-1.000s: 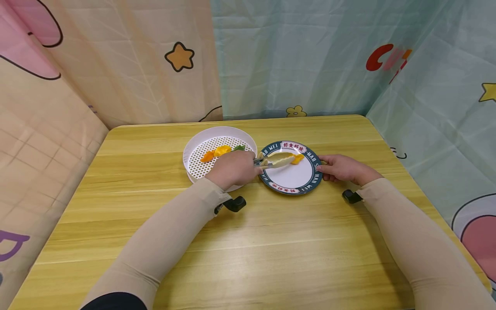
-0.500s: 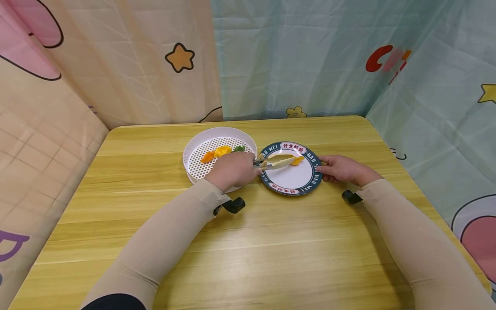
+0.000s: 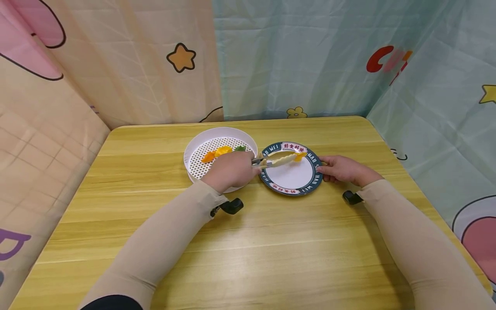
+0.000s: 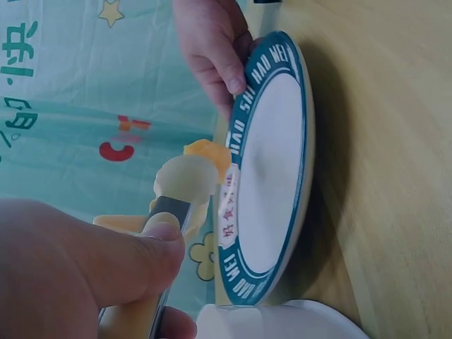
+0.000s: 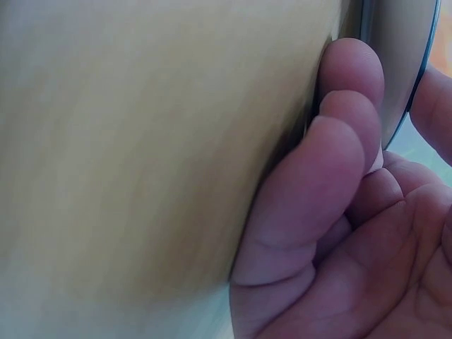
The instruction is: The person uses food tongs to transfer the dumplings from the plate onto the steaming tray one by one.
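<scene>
My left hand [image 3: 231, 168] grips tongs [image 3: 280, 160] with cream-coloured scalloped tips. A yellow-orange piece [image 3: 300, 156], seemingly a vegetable or toy food chunk, sits at the end of the tips; in the left wrist view this piece [image 4: 210, 157] shows beside the plate's rim. Under the tongs is a white plate [image 3: 288, 177] with a dark teal lettered rim. My right hand [image 3: 342, 168] pinches the plate's right edge, thumb on top and fingers below. Those curled fingers [image 5: 304, 205] fill the right wrist view. The left palm hides part of the tongs' handle.
Left of the plate stands a round white strainer basket [image 3: 191, 150] with a perforated bottom, partly behind my left hand. Inside lie an orange piece [image 3: 208, 157], a yellow piece [image 3: 223, 150] and a green piece [image 3: 240, 148]. Wooden tabletop [image 3: 279, 254] extends in front; printed curtains surround it.
The tongs and the yellow-orange piece have shifted slightly up and right over the plate. My left hand has moved a little left. The right hand and plate stay in place.
</scene>
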{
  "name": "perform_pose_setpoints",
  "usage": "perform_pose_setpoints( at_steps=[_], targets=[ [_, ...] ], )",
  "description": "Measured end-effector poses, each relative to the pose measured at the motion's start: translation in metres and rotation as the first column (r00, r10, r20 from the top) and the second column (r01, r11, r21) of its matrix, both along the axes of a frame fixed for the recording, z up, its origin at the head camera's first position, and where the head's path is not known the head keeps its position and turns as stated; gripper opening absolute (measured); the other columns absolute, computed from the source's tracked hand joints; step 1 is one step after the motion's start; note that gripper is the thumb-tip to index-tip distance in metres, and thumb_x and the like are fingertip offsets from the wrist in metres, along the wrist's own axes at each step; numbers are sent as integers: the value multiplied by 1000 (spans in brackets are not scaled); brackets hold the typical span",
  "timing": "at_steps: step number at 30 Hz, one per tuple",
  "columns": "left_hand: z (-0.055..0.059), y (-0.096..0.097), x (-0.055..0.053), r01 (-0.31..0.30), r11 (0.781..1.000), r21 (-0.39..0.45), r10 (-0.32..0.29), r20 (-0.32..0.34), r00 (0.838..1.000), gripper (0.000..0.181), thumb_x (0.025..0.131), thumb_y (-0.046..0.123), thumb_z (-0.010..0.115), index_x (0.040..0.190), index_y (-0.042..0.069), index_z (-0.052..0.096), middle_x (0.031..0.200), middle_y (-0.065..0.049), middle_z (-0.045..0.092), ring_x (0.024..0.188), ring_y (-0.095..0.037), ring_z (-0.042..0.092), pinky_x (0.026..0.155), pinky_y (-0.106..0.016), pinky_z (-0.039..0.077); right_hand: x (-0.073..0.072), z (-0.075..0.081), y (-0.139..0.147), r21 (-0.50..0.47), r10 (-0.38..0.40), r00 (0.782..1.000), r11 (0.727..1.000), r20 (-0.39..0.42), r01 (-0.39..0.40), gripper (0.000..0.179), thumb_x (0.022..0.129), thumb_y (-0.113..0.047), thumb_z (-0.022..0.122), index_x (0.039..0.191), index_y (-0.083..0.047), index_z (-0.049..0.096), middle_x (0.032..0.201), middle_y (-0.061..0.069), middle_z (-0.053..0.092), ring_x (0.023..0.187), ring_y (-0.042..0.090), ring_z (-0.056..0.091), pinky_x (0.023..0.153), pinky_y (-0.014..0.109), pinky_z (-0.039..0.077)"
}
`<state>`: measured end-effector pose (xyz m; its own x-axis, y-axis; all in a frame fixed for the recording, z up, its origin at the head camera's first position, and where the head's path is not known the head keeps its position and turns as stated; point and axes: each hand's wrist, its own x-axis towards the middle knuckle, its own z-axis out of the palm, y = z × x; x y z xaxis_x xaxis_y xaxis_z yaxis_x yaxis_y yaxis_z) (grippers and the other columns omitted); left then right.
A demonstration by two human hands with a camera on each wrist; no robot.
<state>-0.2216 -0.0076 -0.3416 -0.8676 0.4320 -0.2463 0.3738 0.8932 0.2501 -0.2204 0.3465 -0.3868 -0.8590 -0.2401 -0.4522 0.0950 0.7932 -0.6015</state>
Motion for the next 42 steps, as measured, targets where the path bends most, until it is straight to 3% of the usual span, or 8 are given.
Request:
perform_pose_setpoints(
  at_steps=[6,13,18,27,42],
  targets=[
    [11,-10,9,-15,999,35,17,-39,999,50,103,56,57,142,24,59,130,4,68,110,-22,65,87,-46,55,0,-1,-1,13,-20,1000,1000,15,20,65,111,-31,54,163,-1,30,82,4,63,70,20,53,65,29,46],
    [20,-35,12,-3,998,66,11,-121,993,35,104,54,57,115,22,63,102,0,68,96,-24,65,78,-45,53,-2,-3,1,8,-27,999,1000,19,27,65,111,-32,55,164,-3,30,81,4,63,70,20,54,65,29,46],
    [23,-58,13,-22,998,64,31,-146,989,34,104,51,58,111,18,62,94,-2,66,89,-25,63,73,-43,49,-2,-4,3,-20,-21,1000,1000,16,22,63,111,-30,54,163,-3,31,80,4,62,68,20,53,63,29,46],
    [24,-100,25,-62,996,59,69,-115,991,35,105,48,58,111,14,62,82,-4,61,74,-24,58,65,-39,45,-2,-4,1,-33,-19,1000,999,17,20,62,111,-28,54,163,-2,32,80,4,62,69,20,53,63,29,47],
    [14,-140,41,-89,996,16,90,-80,993,41,105,47,58,120,9,63,87,-5,63,80,-24,59,68,-40,46,0,-2,1,-39,-8,1000,999,3,9,63,111,-28,54,162,1,31,81,5,62,68,20,53,62,29,46]
  ],
)
